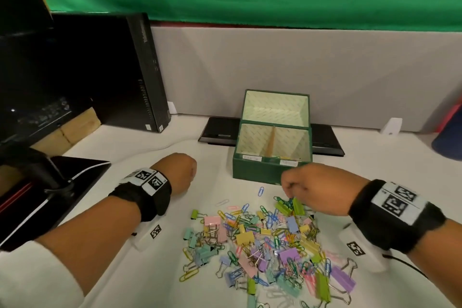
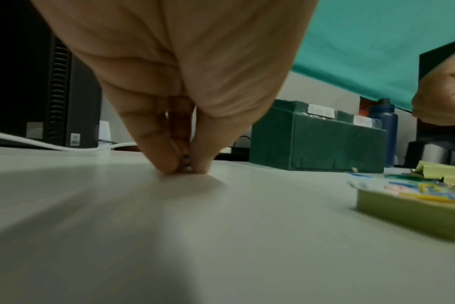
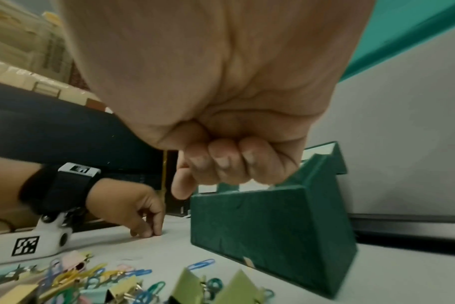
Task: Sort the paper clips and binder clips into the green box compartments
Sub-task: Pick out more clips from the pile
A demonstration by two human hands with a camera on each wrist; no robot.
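Observation:
A heap of pastel binder clips and coloured paper clips [image 1: 262, 240] lies on the white table in front of me. Behind it stands the green box [image 1: 257, 172], lid open, with a wooden divider [image 1: 271, 142] making a left and a right compartment. My left hand [image 1: 180, 172] is down on the table left of the box. Its fingertips [image 2: 169, 162] pinch a small clip against the surface. My right hand [image 1: 290, 189] hovers over the heap's far edge, just above two green binder clips [image 1: 297, 206]. Its fingers [image 3: 221, 162] are curled in and nothing shows in them.
A black computer tower [image 1: 140, 70] and a monitor [image 1: 30, 82] fill the left. A black keyboard [image 1: 217, 132] lies behind the box against the grey partition [image 1: 325, 70]. A white cable [image 1: 87, 170] runs on the left. A blue bottle [image 2: 383, 123] stands beyond the box.

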